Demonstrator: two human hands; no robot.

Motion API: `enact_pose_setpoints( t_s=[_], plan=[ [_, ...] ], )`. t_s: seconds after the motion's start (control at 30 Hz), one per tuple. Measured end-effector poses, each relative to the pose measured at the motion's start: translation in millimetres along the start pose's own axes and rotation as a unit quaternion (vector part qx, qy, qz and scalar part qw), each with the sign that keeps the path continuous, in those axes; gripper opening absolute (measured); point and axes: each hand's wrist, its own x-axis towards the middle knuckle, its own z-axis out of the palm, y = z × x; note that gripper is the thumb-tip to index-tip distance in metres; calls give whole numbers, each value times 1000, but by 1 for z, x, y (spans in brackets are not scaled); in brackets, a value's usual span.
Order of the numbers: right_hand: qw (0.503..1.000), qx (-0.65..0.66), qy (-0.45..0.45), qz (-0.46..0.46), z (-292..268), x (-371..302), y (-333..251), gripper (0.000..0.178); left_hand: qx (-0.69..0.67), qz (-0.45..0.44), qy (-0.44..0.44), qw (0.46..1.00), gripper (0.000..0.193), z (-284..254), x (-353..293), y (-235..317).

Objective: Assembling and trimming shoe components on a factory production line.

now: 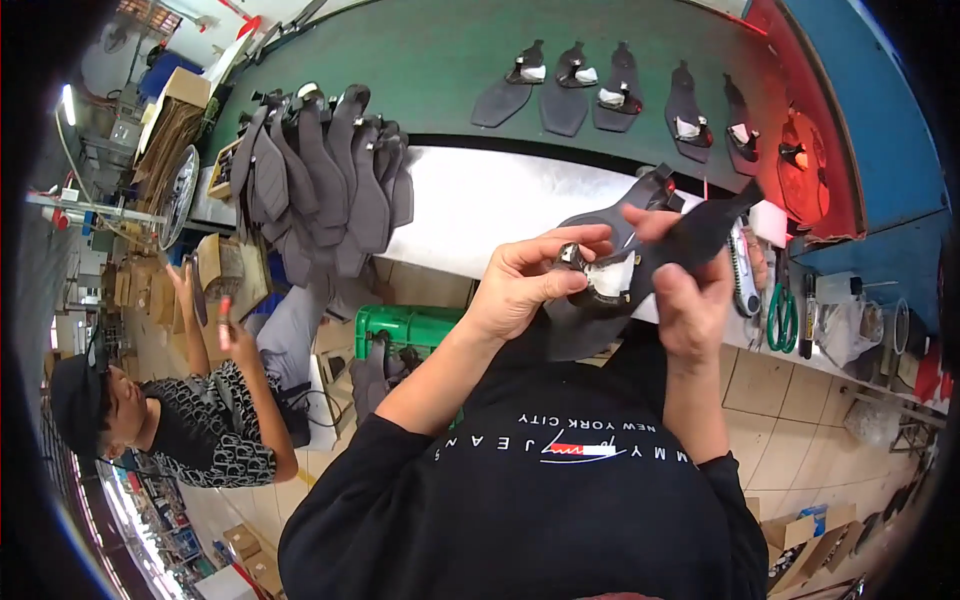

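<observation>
Above the near edge of the bench, my two hands hold a dark grey sandal sole with a glossy black strap and a white patch. My left hand is closed, its thumb and fingertips pinching the black strap beside the patch. Wrapped round the piece's dark flat end, my right hand has its thumb toward the patch and its fingers partly hidden. Just beyond, another dark sole lies on the metal bench top.
Several similar pieces lie on the green belt. Grey soles are heaped at left, above a green crate. Green scissors and a cutter sit at right, near the red-and-blue housing. A co-worker holds a red-handled tool.
</observation>
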Motion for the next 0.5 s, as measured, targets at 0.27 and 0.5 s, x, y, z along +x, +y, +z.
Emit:
enact_pose_setpoints(
  t_s=[0.27,0.5],
  plan=[
    [972,-222,9,82,4,-43,-20,33,-1,-65,47,997,34,-19,-24,-12],
    [931,-351,-1,101,9,-60,-20,65,50,-61,78,994,27,-17,-27,-13]
  ],
)
